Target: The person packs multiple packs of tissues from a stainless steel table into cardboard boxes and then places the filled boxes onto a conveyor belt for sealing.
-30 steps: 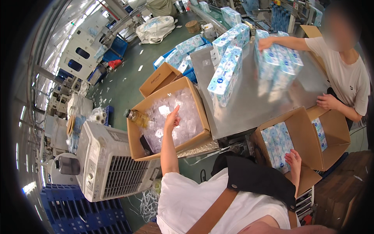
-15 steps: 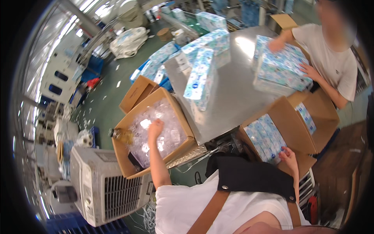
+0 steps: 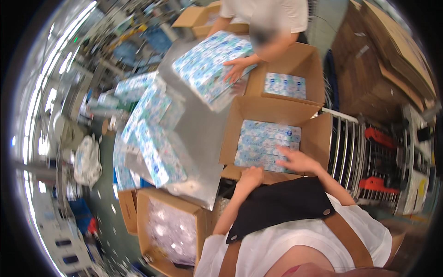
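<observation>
We see our right hand (image 3: 297, 159) spread flat, fingers open, resting on top of the blue-and-white patterned plastic-wrapped packs (image 3: 265, 145) that lie in a layer inside the open brown cardboard box (image 3: 318, 134) right in front of us. The hand presses on the near right part of that layer and grips nothing. Our left hand (image 3: 251, 176) sits at the near edge of the same box, on its lower flap; it looks loosely curled there, but we cannot tell whether it clasps the flap or only leans on it.

Beyond this box stands a second open cardboard box (image 3: 300, 62) with one patterned pack lying in its bottom. A co-worker in a white shirt leans over it, one of their hands (image 3: 234, 70) laid on a large wrapped bundle of the same patterned packs (image 3: 210, 69) that rests on the grey metal table (image 3: 194, 134). More such bundles (image 3: 150, 138) stand on the table's left side. Down on the floor to our left, an open cardboard box of crumpled clear plastic film (image 3: 168, 231) sits just beside the table's corner.
</observation>
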Demonstrator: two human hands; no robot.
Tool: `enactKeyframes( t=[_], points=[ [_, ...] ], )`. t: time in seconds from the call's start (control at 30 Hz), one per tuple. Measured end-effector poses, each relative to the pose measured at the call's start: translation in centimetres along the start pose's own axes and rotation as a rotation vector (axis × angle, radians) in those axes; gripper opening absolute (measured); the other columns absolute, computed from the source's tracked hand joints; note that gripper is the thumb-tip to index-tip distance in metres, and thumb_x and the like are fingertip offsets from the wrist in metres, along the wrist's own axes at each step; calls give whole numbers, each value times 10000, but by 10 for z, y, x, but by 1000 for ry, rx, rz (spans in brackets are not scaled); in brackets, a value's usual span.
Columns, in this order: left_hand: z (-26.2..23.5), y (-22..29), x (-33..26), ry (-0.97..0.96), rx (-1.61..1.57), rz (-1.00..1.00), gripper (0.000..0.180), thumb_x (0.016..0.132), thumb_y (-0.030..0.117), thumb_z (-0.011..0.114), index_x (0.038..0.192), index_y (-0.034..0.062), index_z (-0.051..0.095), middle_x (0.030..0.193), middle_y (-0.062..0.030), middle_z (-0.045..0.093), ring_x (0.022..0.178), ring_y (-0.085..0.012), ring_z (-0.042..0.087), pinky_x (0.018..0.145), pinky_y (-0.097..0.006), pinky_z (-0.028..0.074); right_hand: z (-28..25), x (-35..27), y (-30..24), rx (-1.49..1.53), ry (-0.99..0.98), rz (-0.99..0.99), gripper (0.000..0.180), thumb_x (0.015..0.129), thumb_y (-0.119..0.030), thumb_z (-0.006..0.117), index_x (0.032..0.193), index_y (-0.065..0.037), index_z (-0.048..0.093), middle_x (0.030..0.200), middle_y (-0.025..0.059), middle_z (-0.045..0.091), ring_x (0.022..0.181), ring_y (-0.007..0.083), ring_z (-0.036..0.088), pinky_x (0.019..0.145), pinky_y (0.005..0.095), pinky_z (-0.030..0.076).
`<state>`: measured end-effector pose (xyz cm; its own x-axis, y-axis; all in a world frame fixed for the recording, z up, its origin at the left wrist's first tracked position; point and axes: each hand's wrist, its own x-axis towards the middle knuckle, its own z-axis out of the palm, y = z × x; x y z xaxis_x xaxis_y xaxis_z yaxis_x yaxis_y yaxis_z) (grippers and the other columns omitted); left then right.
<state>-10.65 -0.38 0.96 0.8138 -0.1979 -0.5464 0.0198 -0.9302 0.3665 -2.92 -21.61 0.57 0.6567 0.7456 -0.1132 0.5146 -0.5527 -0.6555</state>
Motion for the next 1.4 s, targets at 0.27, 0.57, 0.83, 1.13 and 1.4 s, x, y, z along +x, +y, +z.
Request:
enactKeyframes(
  t=[0.27,0.57,0.83,1.13,1.4],
  points=[
    [-4,1,8,366,-556,271,180,829,218,568,908,60,600,677,-158,614,602,-323,607,536,-385,477,33,-47,-43,312,223,249,743,809,-339,615,1382,-110,202,1005,285,551,893,390,584,748,414,476],
    [-55,-16,-24,606,-668,320,328,844,148,553,1159,71,504,833,-97,655,723,-229,637,670,-321,484,27,34,-45,571,256,-99,546,822,-85,551,1321,-143,338,718,105,643,597,253,602,571,319,468],
    [-101,-247,-77,996,251,-820,896,665,585,604,1290,6,326,1256,-248,397,1126,-407,403,936,-496,319,32,-12,4,-312,-23,377,861,750,-283,610,1407,-208,59,905,228,589,843,379,591,720,421,468],
    [-94,-255,-100,630,-188,-928,1078,597,360,717,1413,186,34,1116,-317,421,968,-436,502,838,-442,426,-10,101,-96,345,-76,-137,707,830,-233,566,1396,-168,147,1179,239,496,973,411,531,805,407,451],
    [-142,-231,-68,804,-404,-498,870,678,436,681,1364,93,269,1151,-254,461,971,-409,500,817,-447,413,47,221,-184,275,-44,-102,1008,682,-482,686,1415,-188,60,1372,350,64,1279,472,143,957,528,308]
  ],
)
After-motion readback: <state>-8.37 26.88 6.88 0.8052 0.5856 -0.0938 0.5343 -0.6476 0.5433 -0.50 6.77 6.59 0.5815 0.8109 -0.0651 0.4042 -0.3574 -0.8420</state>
